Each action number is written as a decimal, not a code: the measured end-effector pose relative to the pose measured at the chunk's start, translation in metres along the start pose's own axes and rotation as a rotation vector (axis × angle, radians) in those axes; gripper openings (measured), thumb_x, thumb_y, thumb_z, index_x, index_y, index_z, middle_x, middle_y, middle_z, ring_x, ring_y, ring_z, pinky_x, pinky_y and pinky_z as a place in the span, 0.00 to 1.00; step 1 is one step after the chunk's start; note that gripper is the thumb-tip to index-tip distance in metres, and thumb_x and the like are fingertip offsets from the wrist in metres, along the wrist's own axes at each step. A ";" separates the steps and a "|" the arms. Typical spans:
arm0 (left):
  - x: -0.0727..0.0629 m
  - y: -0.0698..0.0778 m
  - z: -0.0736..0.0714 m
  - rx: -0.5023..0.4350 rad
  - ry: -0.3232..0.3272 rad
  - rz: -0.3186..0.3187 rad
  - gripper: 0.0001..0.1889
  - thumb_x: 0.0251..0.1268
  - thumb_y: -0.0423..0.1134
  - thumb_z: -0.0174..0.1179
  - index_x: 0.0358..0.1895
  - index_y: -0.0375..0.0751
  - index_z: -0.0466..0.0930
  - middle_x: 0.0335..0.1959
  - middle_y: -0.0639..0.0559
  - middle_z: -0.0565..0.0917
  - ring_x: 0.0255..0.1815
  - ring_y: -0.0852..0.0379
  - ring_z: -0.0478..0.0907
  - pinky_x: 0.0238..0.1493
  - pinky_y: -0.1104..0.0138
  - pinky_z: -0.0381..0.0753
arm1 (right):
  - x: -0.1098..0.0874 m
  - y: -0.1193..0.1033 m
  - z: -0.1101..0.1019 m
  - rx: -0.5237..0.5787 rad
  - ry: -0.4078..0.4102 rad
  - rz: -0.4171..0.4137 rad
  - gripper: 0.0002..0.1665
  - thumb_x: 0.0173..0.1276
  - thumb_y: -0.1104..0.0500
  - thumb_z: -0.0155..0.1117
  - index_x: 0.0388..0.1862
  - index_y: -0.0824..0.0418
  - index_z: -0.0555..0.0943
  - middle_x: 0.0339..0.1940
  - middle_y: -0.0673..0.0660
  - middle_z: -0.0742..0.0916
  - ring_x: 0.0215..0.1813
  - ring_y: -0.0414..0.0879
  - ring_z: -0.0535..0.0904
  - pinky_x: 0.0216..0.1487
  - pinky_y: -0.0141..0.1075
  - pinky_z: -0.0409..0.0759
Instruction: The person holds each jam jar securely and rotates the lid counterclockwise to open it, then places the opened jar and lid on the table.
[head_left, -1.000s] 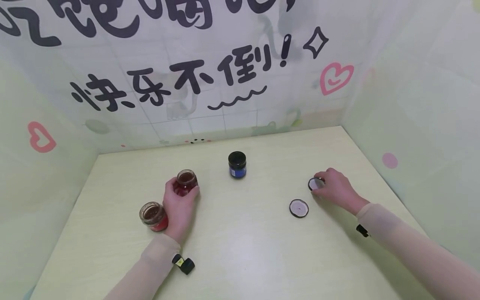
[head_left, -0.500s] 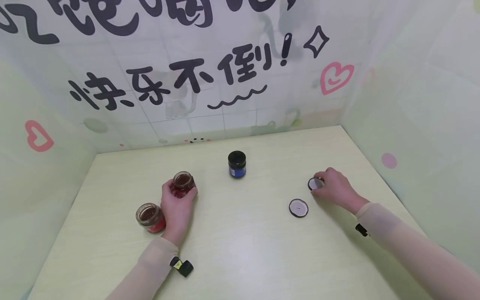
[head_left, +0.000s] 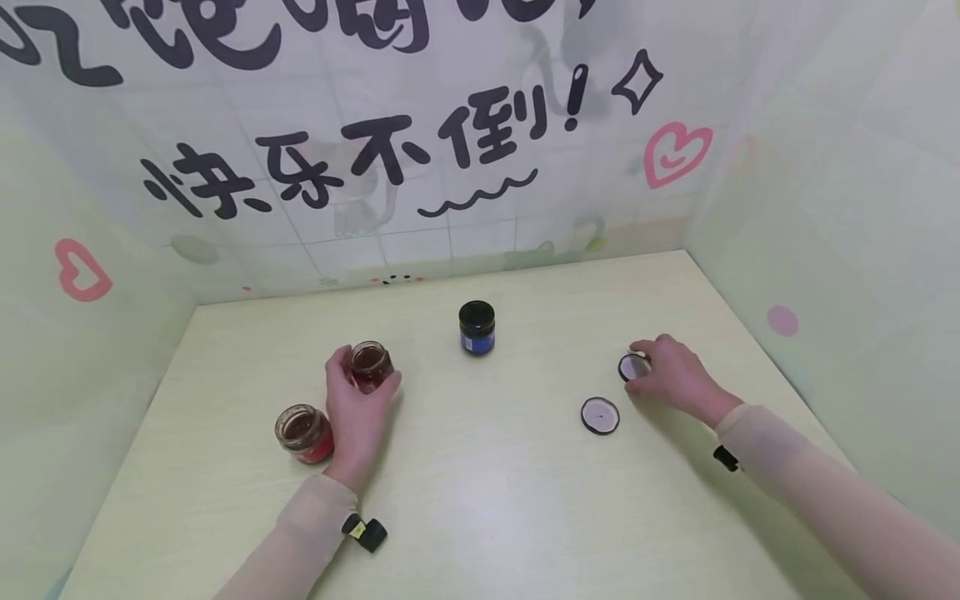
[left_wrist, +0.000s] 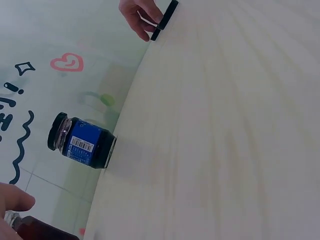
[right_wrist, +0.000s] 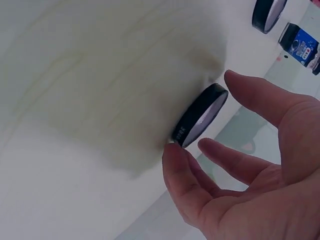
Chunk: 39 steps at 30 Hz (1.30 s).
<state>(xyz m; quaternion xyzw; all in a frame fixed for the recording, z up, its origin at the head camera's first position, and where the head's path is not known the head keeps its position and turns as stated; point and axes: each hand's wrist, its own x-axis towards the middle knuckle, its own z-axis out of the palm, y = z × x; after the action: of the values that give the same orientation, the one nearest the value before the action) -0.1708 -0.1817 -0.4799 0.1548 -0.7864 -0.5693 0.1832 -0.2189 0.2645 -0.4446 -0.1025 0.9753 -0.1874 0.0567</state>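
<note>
Held jar (head_left: 372, 372) of glossy glass

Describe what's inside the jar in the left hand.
Dark reddish contents show inside the uncapped glass jar; the left hand covers part of its side; the bottom is hidden.

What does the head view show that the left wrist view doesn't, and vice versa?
Only the head view shows the open jar left of the left hand and two lids' pale insides.
Only the left wrist view shows barcode stripes on the blue jar.
Both share the blue jar, the left hand, the right hand and the held jar.
</note>
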 end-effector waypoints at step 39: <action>0.002 0.047 0.010 0.126 0.087 0.463 0.35 0.54 0.37 0.76 0.67 0.41 0.72 0.68 0.47 0.70 0.76 0.50 0.58 0.72 0.53 0.62 | 0.032 -0.069 -0.001 0.317 0.138 -0.189 0.31 0.73 0.52 0.63 0.72 0.56 0.72 0.62 0.60 0.79 0.65 0.59 0.74 0.61 0.55 0.73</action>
<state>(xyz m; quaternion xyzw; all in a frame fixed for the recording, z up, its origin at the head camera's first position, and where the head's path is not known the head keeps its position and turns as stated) -0.1792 -0.1602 -0.4382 0.0060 -0.8262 -0.4547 0.3326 -0.2377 0.1947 -0.4203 -0.1703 0.9213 -0.3495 -0.0129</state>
